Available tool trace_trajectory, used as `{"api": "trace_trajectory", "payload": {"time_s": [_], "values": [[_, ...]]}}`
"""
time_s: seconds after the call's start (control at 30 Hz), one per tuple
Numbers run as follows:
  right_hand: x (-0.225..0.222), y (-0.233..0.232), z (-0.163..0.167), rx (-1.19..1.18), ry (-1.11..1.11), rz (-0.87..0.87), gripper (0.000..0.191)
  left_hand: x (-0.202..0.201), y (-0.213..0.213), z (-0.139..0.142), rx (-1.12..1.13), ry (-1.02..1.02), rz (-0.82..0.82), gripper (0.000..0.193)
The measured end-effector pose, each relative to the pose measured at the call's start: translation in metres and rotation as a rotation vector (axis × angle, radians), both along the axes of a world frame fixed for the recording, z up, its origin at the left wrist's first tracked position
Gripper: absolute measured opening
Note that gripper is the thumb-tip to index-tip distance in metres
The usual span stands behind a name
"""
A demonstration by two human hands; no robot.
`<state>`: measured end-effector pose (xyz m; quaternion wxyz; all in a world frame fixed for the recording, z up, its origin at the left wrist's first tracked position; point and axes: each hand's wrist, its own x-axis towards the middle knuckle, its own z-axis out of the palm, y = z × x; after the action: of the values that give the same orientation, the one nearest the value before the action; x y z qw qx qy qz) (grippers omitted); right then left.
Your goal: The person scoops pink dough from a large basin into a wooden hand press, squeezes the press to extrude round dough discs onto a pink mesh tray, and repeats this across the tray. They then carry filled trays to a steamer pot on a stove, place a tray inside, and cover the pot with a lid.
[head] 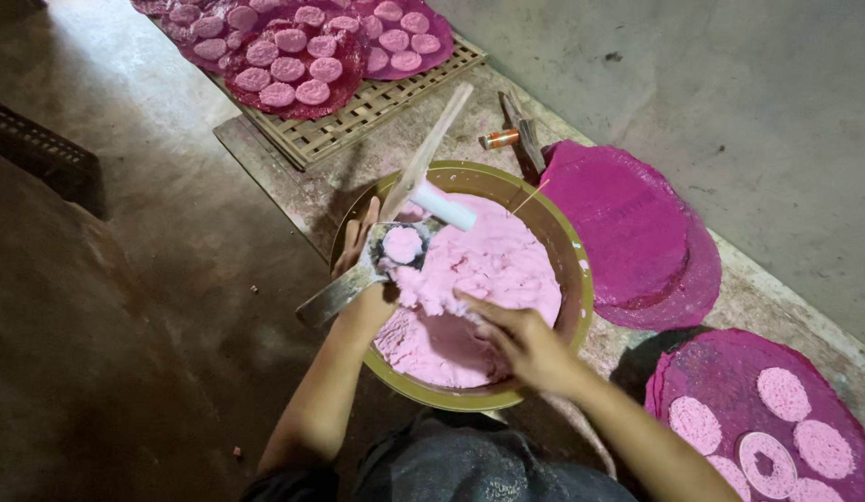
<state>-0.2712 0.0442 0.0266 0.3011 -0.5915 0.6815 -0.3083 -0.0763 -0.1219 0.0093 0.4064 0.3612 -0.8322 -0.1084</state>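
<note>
Clasping metal mould (381, 260), left grip (360, 244) closed, right hand (516, 339) touching pink dough (479, 279)

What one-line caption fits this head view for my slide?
Left hand holds a metal mould over a bowl of pink dough; right hand digs into it.

A slatted bamboo tray (358, 116) at twelve o'clock carries magenta sheets (298, 56) with pale pink discs (288, 67). At three o'clock lies a bare stack of magenta rounds (637, 232); at five, another round (730, 381) bearing discs. A small orange tube (498, 139) rests on the concrete floor (172, 232).
</note>
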Motion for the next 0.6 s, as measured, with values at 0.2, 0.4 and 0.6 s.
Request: {"api": "trace_trajectory", "payload": {"time_s": [0.2, 0.4, 0.6], "values": [[-0.008, -0.009, 0.006, 0.073, -0.08, -0.078, 0.058, -0.018, 0.012, -0.014, -0.021, -0.034, 0.017, 0.062], [0.002, 0.013, -0.02, -0.16, -0.006, 0.18, 0.066, -0.009, -0.02, -0.043, 0.025, 0.097, 0.048, 0.064], [-0.035, -0.007, -0.002, -0.304, 0.221, 0.229, 0.059, 0.019, -0.042, -0.05, 0.919, 0.75, -0.232, 0.031]]}}
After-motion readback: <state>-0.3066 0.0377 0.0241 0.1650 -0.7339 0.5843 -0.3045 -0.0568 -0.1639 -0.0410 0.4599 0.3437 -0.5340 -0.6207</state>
